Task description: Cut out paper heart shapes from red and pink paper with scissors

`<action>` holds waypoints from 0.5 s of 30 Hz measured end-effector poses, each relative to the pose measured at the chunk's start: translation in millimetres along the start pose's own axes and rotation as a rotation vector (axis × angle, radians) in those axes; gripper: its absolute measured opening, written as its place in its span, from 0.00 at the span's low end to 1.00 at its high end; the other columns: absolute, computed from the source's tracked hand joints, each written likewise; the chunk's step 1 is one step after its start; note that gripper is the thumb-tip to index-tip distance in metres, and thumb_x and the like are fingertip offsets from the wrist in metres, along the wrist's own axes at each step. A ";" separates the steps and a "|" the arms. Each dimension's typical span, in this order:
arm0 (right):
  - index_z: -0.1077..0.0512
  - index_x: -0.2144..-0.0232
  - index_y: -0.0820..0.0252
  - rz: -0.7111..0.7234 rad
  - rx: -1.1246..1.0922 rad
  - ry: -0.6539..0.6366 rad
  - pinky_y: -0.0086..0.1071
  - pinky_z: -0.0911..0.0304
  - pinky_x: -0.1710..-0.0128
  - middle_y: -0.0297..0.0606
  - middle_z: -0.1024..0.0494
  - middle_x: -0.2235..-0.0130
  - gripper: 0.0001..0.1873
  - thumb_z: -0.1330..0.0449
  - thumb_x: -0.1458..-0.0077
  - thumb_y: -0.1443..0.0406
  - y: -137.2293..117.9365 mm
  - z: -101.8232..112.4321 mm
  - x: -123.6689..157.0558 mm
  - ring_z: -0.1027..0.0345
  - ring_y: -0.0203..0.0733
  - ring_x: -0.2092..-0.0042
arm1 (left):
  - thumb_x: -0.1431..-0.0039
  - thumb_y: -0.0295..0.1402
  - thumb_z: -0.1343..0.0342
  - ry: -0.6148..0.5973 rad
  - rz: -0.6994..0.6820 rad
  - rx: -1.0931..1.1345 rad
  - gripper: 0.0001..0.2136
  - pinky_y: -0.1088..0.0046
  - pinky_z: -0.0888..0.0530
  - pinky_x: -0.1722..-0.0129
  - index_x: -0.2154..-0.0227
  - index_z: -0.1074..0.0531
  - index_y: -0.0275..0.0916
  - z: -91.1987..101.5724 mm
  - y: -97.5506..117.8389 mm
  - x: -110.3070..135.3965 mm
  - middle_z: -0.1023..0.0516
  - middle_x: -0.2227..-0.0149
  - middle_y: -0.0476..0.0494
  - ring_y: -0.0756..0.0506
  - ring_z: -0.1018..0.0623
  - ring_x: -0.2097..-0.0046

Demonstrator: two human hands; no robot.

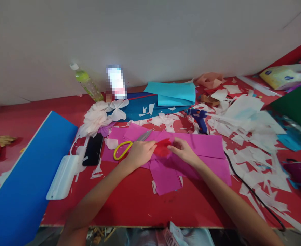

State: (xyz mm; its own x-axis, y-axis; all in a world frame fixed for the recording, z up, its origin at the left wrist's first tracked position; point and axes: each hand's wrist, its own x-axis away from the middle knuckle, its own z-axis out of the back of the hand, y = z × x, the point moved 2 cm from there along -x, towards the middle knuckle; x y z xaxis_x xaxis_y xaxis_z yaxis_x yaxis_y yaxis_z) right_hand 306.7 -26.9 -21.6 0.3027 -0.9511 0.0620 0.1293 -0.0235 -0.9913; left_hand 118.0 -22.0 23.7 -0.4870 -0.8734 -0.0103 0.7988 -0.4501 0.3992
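A small piece of red paper [163, 147] is between my two hands, above sheets of magenta paper [206, 143]. My left hand [142, 153] pinches its left edge. The fingers of my right hand [183, 150] curl at its right edge, with the thumb against it. Just left of my left hand lie scissors with yellow handles [123, 150], their blades pointing away from me and partly over the magenta paper. A smaller square magenta piece [165, 182] sits nearer the table's front edge.
A blue glue gun [200, 119] stands behind the magenta paper, its cable [245, 184] running along the right. White scraps [258, 164] cover the right side. A black phone [92, 150], white power bank [63, 177], blue board [24, 177], white paper flower [96, 116] and bottle [87, 83] are left.
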 end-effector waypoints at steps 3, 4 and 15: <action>0.29 0.61 0.57 0.095 -0.008 0.024 0.40 0.39 0.51 0.41 0.25 0.57 0.11 0.43 0.46 0.61 -3.4 -0.2 0.3 0.33 0.46 0.53 | 0.36 0.28 0.62 0.012 -0.165 -0.194 0.15 0.70 0.35 0.68 0.64 0.28 0.37 4.3 3.8 1.4 0.23 0.71 0.42 0.46 0.25 0.68; 0.29 0.60 0.56 0.122 0.000 0.038 0.40 0.40 0.50 0.41 0.26 0.56 0.11 0.43 0.46 0.63 -4.5 0.1 0.5 0.33 0.45 0.51 | 0.36 0.28 0.63 0.006 -0.192 -0.225 0.16 0.70 0.34 0.68 0.63 0.27 0.37 5.3 4.5 2.0 0.23 0.71 0.42 0.46 0.24 0.68; 0.25 0.64 0.60 0.025 0.010 -0.076 0.35 0.36 0.60 0.39 0.22 0.63 0.11 0.41 0.48 0.61 -8.7 -2.1 5.6 0.29 0.44 0.60 | 0.37 0.32 0.55 -0.241 -0.160 0.009 0.13 0.73 0.42 0.72 0.75 0.30 0.37 19.0 8.8 -2.8 0.25 0.75 0.48 0.49 0.29 0.73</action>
State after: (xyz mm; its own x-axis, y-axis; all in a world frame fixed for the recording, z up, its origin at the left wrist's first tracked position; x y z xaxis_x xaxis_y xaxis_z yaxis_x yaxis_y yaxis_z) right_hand 305.3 -32.7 -12.8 0.3768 -0.9251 0.0466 0.1304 0.0031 -0.9915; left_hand 119.7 -20.0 44.6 -0.6777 -0.7210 0.1442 0.7021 -0.5763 0.4182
